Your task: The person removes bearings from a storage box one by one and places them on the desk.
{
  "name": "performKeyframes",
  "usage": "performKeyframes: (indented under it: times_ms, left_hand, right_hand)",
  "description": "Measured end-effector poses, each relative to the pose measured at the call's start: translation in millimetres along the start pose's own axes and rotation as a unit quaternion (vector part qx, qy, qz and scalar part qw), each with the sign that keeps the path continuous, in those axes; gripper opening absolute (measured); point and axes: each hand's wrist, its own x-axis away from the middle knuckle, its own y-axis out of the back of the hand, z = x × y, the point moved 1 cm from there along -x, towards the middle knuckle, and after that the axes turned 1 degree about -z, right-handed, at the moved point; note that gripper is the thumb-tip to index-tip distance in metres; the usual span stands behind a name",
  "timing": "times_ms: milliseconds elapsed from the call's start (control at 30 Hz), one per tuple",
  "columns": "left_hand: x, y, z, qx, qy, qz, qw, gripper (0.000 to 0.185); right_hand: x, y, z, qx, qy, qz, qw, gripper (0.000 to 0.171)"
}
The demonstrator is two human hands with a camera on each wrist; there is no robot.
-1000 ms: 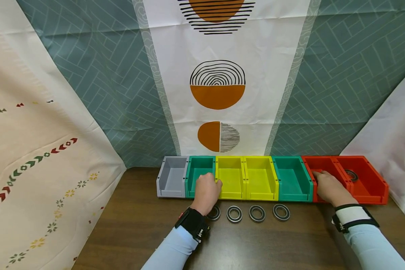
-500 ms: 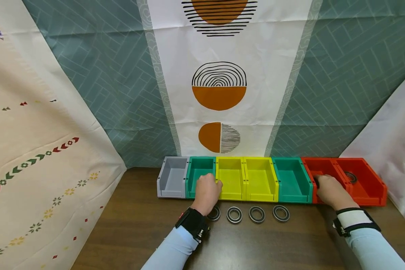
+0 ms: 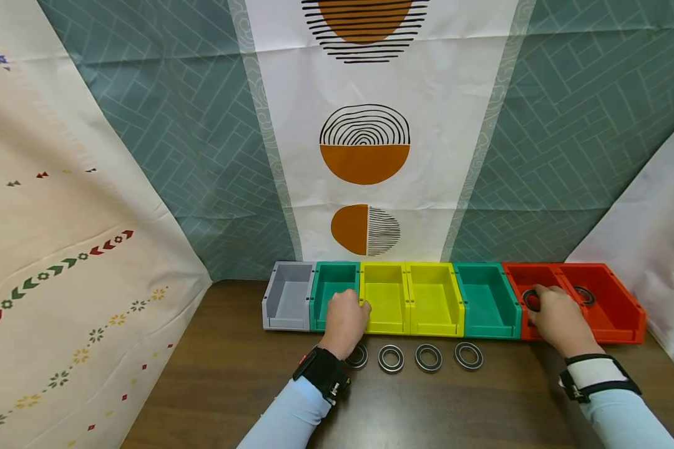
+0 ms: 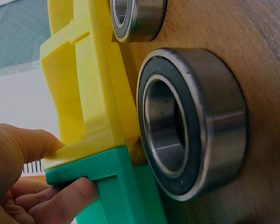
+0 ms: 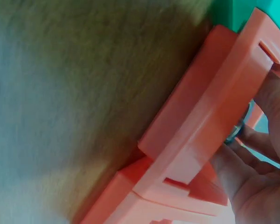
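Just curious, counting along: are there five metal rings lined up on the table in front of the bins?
No, the head view shows four rings on the table, in front of the bins.

Head view: looks forward and down from above the person's arms, far enough off to take in the whole row of plastic bins (image 3: 455,299) across the middle of the frame, the dark wooden worktop (image 3: 230,386) below and hanging cloths above.
Left wrist view: very near and turned on its side, low by the worktop; a steel ball bearing ring (image 4: 191,123) fills the centre, the yellow plastic bin (image 4: 84,93) upper left, the left hand (image 4: 23,177) lower left.
Right wrist view: very near, tilted, partly blurred; the red plastic bin (image 5: 210,121) runs diagonally, the right hand (image 5: 256,177) lower right.
Shared: each wrist view shows a close part of the head view's bin row.
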Motion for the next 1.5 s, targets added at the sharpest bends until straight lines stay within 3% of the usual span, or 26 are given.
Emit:
performKeyframes:
  times_ms: [267, 633, 867, 1000, 1133, 1500]
  left_hand:
    - [0.3, 1.5, -1.0, 0.000, 0.001, 0.002, 1.0000, 0.026]
    - [-0.1, 1.2, -0.1, -0.002, -0.005, -0.004, 1.0000, 0.026]
    - [-0.1, 0.4, -0.3, -0.008, -0.006, -0.005, 0.9999, 0.027]
    - [-0.4, 0.8, -0.4, -0.007, -0.005, -0.003, 1.0000, 0.027]
    - [-0.2, 2.2, -0.8, -0.003, -0.001, 0.002, 1.0000, 0.027]
    - [-0.2, 2.3, -1.6, -0.010, -0.005, -0.002, 0.9999, 0.026]
  right_hand:
    - [7, 15, 8, -0.044, 0.016, -0.126, 0.991, 0.059]
    - [16, 29, 22, -0.104, 0.014, -0.221, 0.970, 0.058]
    - [27, 35, 43, -0.113, 0.044, -0.253, 0.960, 0.055]
    - [32, 39, 54, -0.116, 0.068, -0.265, 0.955, 0.065]
    - [38, 41, 63, -0.118, 0.088, -0.259, 0.955, 0.075]
    - [51, 44, 79, -0.088, 0.116, -0.256, 0.956, 0.064]
